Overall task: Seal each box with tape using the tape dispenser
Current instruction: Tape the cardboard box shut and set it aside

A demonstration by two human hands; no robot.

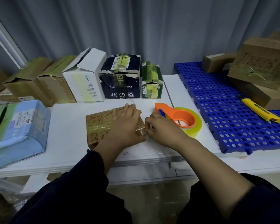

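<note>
A small brown printed box (100,125) lies flat on the white table (68,143) in front of me, with a band of clear tape across its top. My left hand (126,123) rests flat on the box's right half, fingers straight. My right hand (160,128) pinches the tape end at the box's right edge. The orange tape dispenser (176,115) with its yellowish clear roll lies on the table just right of my right hand, untouched.
A row of taped boxes stands along the back: brown ones (39,81), a white one (86,76), a black one (121,78), a small green one (151,81). A blue box (18,131) sits left. The blue perforated mat (225,110) holds a yellow utility knife (262,113) and cardboard boxes (262,68).
</note>
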